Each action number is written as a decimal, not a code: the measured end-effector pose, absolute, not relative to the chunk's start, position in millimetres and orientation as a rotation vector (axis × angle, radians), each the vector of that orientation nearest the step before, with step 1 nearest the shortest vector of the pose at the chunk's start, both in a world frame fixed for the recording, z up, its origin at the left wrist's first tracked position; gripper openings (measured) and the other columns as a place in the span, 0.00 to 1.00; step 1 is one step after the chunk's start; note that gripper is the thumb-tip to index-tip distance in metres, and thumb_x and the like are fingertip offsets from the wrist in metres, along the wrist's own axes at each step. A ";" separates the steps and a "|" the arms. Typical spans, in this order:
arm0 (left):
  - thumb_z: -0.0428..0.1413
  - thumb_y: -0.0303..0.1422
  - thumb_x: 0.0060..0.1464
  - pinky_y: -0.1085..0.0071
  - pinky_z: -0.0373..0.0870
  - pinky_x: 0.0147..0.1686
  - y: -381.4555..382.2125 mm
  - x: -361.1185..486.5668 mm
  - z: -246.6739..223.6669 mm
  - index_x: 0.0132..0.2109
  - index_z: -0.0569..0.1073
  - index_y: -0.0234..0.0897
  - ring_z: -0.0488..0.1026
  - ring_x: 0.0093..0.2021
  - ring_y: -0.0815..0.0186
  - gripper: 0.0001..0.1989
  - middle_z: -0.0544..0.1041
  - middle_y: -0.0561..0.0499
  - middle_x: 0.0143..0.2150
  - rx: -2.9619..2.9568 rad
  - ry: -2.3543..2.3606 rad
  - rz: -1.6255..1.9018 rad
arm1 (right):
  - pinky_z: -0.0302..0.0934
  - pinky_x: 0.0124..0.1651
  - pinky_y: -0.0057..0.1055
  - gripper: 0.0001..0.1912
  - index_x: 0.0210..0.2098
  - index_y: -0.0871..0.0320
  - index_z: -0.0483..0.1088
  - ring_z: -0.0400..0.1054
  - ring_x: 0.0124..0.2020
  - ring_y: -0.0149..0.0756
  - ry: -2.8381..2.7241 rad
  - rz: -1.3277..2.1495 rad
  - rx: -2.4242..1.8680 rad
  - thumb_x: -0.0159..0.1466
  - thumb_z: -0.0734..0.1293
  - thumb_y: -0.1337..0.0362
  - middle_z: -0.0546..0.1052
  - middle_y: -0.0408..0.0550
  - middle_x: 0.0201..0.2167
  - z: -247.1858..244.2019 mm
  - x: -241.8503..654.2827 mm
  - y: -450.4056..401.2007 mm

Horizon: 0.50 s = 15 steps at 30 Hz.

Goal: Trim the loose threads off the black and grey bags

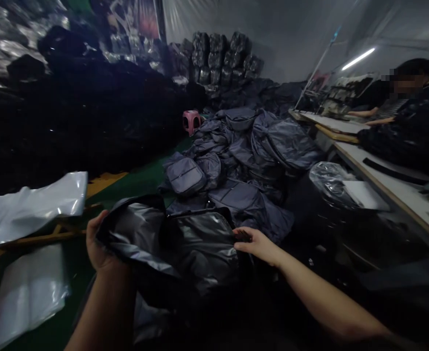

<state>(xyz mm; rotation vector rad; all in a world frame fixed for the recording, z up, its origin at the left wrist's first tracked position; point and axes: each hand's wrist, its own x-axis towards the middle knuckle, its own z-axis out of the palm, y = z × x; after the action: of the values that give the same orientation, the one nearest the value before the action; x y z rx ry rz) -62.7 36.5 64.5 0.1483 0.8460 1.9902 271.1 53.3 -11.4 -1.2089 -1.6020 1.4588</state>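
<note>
L hand [100, 242] & R hand [255, 245] hold edges of dk gray backpack [199, 243]

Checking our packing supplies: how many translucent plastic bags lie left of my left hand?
2: one bag over the wooden frame, another below it on the green floor. Others may be hidden.

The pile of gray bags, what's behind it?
Behind the pile of gray bags are a pink stool and tall stacks of dark packed bundles. The bags cover the floor under the pile, so it can't be seen.
</note>
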 end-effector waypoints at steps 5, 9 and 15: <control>0.45 0.27 0.57 0.82 0.73 0.30 41.4 -45.4 73.9 0.26 0.67 0.37 0.73 0.24 0.77 0.12 0.75 0.63 0.20 0.188 0.863 1.959 | 0.44 0.16 0.21 0.12 0.22 0.60 0.68 0.52 0.15 0.24 -1.423 1.651 -1.183 0.57 0.68 0.59 0.68 0.41 0.18 -30.1 282.0 57.3; 0.45 0.28 0.57 0.80 0.73 0.35 44.9 -36.7 71.9 0.31 0.68 0.36 0.74 0.29 0.75 0.09 0.77 0.61 0.24 0.265 0.807 1.938 | 0.33 0.12 0.21 0.17 0.22 0.61 0.66 0.40 0.10 0.19 -1.268 1.834 -1.089 0.58 0.67 0.53 0.67 0.40 0.17 -24.8 282.0 65.7; 0.45 0.29 0.57 0.78 0.73 0.38 46.3 -27.9 72.7 0.35 0.68 0.36 0.75 0.35 0.73 0.08 0.78 0.60 0.27 0.332 0.777 1.909 | 0.34 0.12 0.20 0.19 0.20 0.60 0.61 0.39 0.10 0.19 -1.047 1.902 -0.984 0.55 0.69 0.52 0.60 0.34 0.12 -27.8 273.8 73.4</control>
<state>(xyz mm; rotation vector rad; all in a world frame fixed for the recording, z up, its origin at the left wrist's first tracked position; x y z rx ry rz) -27.9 46.3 72.7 0.3319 0.7770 1.9091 273.8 73.4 -27.8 -0.9836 -1.0467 1.9022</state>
